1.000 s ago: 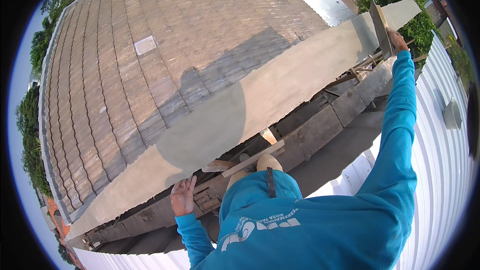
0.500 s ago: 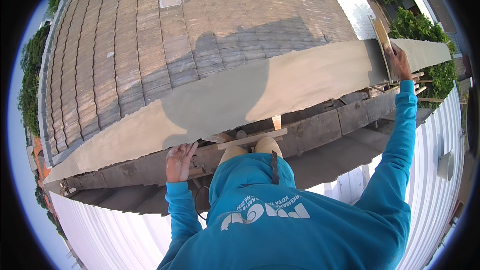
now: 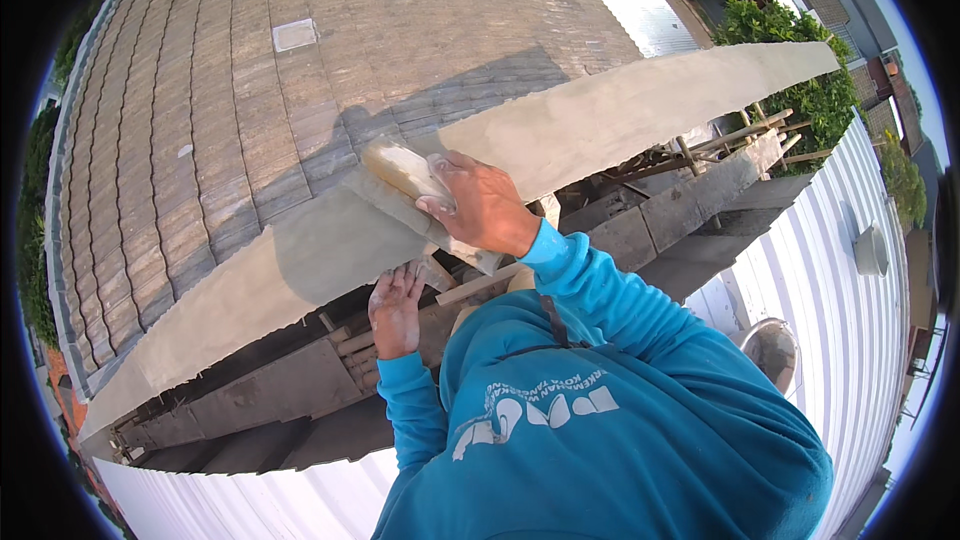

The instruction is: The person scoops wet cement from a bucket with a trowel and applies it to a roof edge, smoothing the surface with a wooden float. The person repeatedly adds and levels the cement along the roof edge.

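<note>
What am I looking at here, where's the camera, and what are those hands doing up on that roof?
The camera sits on a person's head and looks down through a very wide lens, so straight edges bend near the rim. The blue hooded top at the bottom is the wearer's own. The right hand grips a flat float and presses it on a long strip of grey, smooth mortar running along the edge of a tiled roof. The left hand holds nothing; its fingers rest on the underside of that edge, by rough timber pieces. To the right lies white ribbed sheeting, with a bucket on it.
</note>
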Demonstrator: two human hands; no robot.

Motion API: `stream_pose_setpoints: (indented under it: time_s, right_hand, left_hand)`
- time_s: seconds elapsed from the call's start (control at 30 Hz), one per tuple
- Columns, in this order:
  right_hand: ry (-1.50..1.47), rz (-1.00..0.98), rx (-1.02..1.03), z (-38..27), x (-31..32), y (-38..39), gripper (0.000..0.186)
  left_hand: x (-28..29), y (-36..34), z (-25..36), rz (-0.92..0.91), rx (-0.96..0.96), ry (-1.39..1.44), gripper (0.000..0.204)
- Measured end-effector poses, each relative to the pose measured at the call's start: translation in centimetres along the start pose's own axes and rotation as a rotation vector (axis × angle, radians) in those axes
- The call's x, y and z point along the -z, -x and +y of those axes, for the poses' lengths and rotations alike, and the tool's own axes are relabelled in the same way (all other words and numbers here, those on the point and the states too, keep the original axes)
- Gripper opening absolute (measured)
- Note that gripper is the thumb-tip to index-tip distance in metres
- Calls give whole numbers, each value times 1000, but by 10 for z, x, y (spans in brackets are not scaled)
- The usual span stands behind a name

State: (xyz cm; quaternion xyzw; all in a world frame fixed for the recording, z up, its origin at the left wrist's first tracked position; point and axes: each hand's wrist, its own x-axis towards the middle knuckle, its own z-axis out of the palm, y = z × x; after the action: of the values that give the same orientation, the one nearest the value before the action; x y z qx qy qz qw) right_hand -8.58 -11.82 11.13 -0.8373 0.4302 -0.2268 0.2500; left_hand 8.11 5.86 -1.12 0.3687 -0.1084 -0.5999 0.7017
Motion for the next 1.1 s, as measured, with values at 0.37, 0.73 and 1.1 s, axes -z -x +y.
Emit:
stream_pose_setpoints:
  time_s: [0.37,0.73,1.1]
  right_hand:
    - [-770,-115,-271,97,71,-10,65]
    - [124,440,-809,456,405,84,65]
    - [313,246,-166,242,178,38,47]
  left_hand:
    - [-21,-4,12,43,12,-22,46]
    - [-31,-4,22,215,75,-121,28]
    - [-39,-3,15,308,43,-157,22]
